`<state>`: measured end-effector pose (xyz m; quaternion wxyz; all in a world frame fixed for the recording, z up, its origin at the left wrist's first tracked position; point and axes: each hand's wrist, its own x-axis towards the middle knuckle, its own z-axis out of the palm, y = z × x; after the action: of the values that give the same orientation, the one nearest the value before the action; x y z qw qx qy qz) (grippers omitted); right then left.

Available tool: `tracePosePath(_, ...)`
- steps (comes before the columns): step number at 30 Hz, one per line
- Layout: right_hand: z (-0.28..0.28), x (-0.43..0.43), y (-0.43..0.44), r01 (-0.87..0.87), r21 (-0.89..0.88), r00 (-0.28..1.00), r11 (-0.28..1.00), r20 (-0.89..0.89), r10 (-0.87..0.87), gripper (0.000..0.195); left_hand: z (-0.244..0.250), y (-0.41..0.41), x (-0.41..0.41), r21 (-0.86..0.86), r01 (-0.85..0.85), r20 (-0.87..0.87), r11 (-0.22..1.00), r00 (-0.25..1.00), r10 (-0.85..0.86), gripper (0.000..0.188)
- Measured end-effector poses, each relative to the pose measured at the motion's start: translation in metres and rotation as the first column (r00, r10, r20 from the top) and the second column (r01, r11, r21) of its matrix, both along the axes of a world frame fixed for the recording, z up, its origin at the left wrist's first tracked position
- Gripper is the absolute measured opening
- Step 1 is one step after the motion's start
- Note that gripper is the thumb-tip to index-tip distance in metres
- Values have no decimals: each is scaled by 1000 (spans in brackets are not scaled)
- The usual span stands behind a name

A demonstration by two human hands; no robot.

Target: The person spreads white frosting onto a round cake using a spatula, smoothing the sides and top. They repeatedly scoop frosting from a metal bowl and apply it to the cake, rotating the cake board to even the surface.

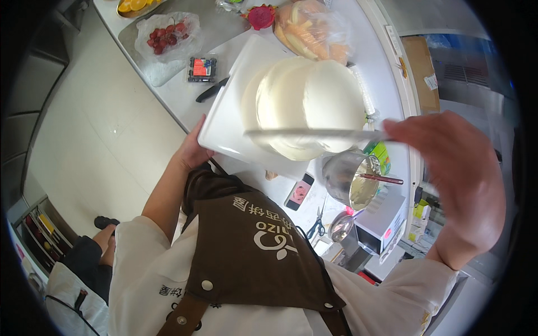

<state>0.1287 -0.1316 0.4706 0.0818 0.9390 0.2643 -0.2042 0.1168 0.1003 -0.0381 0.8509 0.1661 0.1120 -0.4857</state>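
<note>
A tiered cake coated in smooth white cream (pixel 332 98) stands on a white board (pixel 229 126) before me. My left hand (pixel 194 148) grips the near left corner of that board, its thumb along the edge. In my right hand (pixel 441 155), blurred by motion, is the handle end of a long palette knife (pixel 311 134). The blade crosses in front of the cake's side; I cannot tell whether it touches the cream. Right of the cake, a metal pitcher (pixel 339 178) shows cream inside, with a reddish-brown handled tool (pixel 382 179) lying across its mouth.
Beyond the board are a black-handled knife (pixel 211 90), boxed blueberries (pixel 202 68), bagged grapes (pixel 167 37), a halved dragon fruit (pixel 261 17) and a clear bag of food (pixel 307 29). A phone (pixel 299 192), scissors (pixel 318 227) and a microwave (pixel 380 229) are nearer. Another person (pixel 84 260) is behind, left.
</note>
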Motion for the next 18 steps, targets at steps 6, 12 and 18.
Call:
tracePosePath(6, -8, -78, -103, 534, 436, 809, 724, -17, -587, 33, 32, 1, 45, 171, -52, 56, 984, 998, 43, 64)
tracePosePath(12, -94, -255, -205, 761, 642, 378, 95, -320, -869, 34, -6, -12, 7, 308, -159, 362, 938, 931, 39, 54)
tracePosePath(18, -207, -378, -220, 746, 661, 126, -79, -257, -958, 47, -50, -24, -62, 592, 219, 4, 776, 962, -275, 49)
